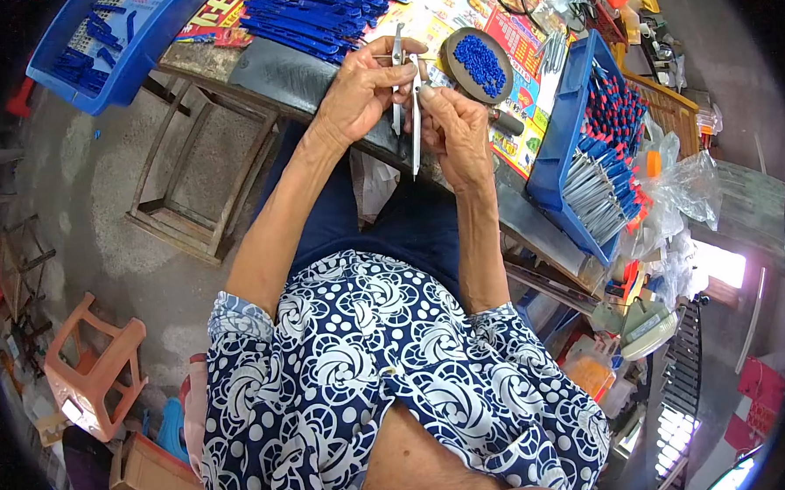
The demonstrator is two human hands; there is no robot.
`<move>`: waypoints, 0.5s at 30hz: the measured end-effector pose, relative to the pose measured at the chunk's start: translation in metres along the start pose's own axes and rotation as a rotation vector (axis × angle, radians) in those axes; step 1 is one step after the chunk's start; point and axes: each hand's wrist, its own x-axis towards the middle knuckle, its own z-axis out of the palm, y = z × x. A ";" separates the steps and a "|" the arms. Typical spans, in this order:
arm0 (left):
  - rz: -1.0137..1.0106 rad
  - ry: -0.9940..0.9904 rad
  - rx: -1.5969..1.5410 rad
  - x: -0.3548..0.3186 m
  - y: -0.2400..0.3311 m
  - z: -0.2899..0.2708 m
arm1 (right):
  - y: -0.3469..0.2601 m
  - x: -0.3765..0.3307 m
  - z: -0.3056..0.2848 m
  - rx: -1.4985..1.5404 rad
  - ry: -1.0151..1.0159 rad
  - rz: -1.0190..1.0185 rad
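Note:
Both of my hands are raised together at the table's near edge. My left hand (357,91) pinches a slim silver metal piece (397,45) between thumb and fingers, its narrow end pointing away from me. Close beside it, my right hand (458,130) grips a second long silver metal piece (417,139), whose pointed end hangs down toward my lap. The two pieces lie nearly parallel; whether they are joined is hidden by my fingers. Just right of my hands stands a round dish (448,66) of small blue plastic parts (479,64). Beyond my left hand lies a heap of long blue plastic handles (299,20).
At the right, a blue tray (557,163) holds many slim metal tools with blue and red ends. A dark-handled tool (505,122) lies beside the dish. Another blue bin (131,71) stands at far left, above a wooden stool (177,228). Printed sheets (539,90) cover the tabletop.

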 end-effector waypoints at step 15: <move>0.031 0.024 0.012 0.000 0.000 0.002 | -0.006 -0.001 0.003 -0.129 0.016 0.023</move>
